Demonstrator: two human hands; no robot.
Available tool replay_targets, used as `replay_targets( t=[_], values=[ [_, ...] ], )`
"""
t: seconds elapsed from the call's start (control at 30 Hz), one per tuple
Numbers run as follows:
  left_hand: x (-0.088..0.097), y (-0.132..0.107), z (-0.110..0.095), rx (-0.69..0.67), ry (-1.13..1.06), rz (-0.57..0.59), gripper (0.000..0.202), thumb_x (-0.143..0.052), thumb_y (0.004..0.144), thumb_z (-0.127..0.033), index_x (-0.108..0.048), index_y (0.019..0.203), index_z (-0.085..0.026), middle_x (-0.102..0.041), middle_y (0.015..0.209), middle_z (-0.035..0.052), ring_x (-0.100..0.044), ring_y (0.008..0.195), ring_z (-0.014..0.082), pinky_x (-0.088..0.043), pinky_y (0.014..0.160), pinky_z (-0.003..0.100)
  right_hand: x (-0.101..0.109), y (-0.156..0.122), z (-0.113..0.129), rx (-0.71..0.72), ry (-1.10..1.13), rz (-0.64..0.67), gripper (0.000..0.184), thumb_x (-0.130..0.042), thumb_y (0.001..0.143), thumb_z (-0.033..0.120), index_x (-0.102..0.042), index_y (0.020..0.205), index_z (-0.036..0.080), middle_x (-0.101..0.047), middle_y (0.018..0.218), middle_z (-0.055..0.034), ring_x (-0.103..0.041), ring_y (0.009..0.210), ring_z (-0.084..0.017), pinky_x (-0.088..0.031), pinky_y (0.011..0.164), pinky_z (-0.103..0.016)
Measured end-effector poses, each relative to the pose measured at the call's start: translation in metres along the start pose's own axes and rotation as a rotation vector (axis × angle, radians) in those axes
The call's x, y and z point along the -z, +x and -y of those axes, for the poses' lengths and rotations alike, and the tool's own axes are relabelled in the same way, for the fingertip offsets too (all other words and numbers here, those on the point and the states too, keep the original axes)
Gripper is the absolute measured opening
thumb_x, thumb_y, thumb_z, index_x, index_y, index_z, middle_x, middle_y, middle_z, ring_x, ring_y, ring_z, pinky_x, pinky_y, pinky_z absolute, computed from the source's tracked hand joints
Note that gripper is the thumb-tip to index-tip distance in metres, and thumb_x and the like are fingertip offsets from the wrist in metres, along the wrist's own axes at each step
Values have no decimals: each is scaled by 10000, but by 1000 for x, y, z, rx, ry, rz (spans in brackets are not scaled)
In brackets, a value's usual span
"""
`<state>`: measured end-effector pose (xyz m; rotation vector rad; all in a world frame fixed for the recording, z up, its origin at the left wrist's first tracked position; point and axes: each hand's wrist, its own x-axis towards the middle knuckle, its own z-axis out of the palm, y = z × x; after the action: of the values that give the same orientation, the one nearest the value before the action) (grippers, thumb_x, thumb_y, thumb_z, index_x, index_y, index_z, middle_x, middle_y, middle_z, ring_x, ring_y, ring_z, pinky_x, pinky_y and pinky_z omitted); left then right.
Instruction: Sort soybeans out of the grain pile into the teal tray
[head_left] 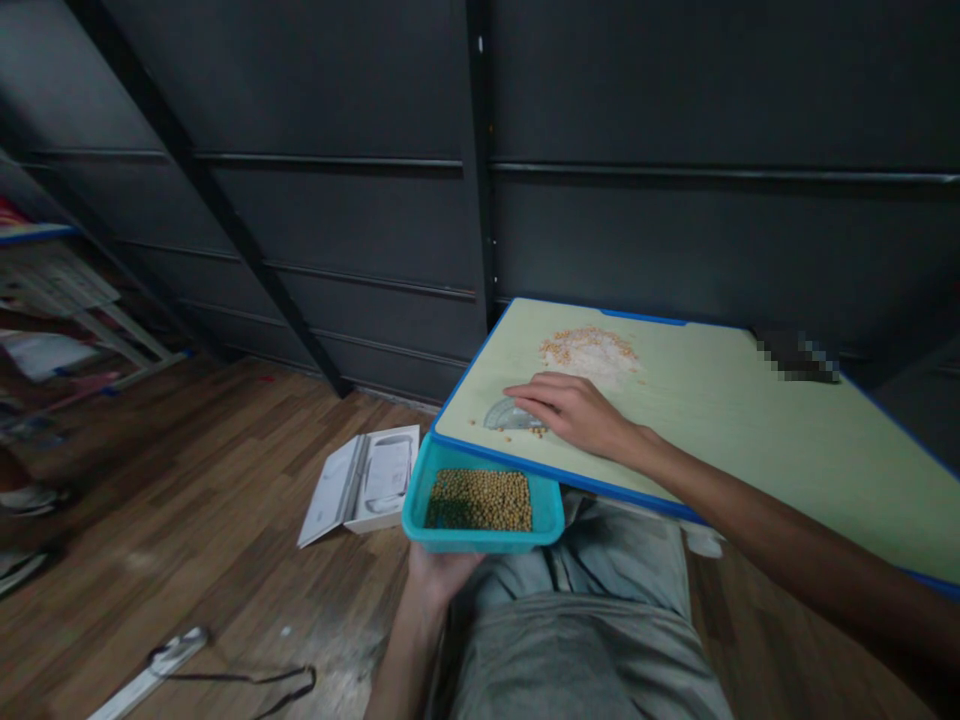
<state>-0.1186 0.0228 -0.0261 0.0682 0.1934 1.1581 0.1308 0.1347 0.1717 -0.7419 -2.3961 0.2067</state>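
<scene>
My right hand (566, 408) rests low over the table top, its fingers closed on a clear half-round protractor (498, 414) that lies against the surface. A few loose tan beans (538, 432) sit beside the protractor near the table's blue edge. From below, my left hand (444, 572) grips a turquoise plastic tray (484, 543), its fingers mostly hidden underneath. The tray is tucked close against the table edge and holds a layer of round tan beans (491, 500). Behind my right hand, a pile of white and orange grains (589, 350) is spread on the table.
The pale yellow table (720, 430) has a blue rim. A dark object (799, 355), partly pixelated, lies at its far right. An opened white box (379, 480) stands on the wooden floor, with a strap (240, 680) farther left. Another person's feet (30, 500) show at the left edge.
</scene>
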Motion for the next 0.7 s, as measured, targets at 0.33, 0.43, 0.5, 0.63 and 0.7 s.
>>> replay_targets(
  t=[0.33,0.43,0.5,0.63,0.7],
  values=[
    [-6,-2,-5,-7,-10,-26,541,-391,1042,-406,-517,1544,-249,-770,1316,171,-686,1271,386,-487,1108,682,3,4,5,0,-15,-64,294,-536,1091,304,-755,1279,246,-800,1133,-75,-736,1010,-218,-566,901,-379],
    [-6,-4,-8,-6,-26,-24,531,-418,1034,-373,-528,1535,-238,-754,1345,176,-684,1272,392,-498,1094,683,2,14,0,-38,-57,-74,290,-542,1082,286,-765,1263,245,-803,1159,-82,-741,1035,-239,-566,933,-412],
    [-7,-5,-11,-19,-21,-47,522,-445,1025,-359,-547,1520,-227,-751,1348,180,-689,1263,393,-507,1090,673,0,22,-3,-47,-65,-50,284,-552,1074,284,-772,1252,257,-802,1183,-76,-745,1053,-245,-565,957,-428],
    [-12,-8,-13,-47,17,-95,508,-482,1011,-371,-592,1478,-204,-778,1288,184,-703,1238,399,-507,1090,668,-6,34,-2,-14,-75,13,282,-553,1075,300,-780,1238,261,-801,1204,-62,-746,1071,-242,-561,975,-422],
    [-15,-10,-13,-49,23,-105,501,-465,1015,-378,-602,1467,-210,-785,1279,173,-696,1251,395,-498,1101,671,-8,40,2,9,-94,39,284,-544,1082,301,-780,1237,268,-799,1212,-55,-742,1078,-239,-554,975,-414]
  ],
)
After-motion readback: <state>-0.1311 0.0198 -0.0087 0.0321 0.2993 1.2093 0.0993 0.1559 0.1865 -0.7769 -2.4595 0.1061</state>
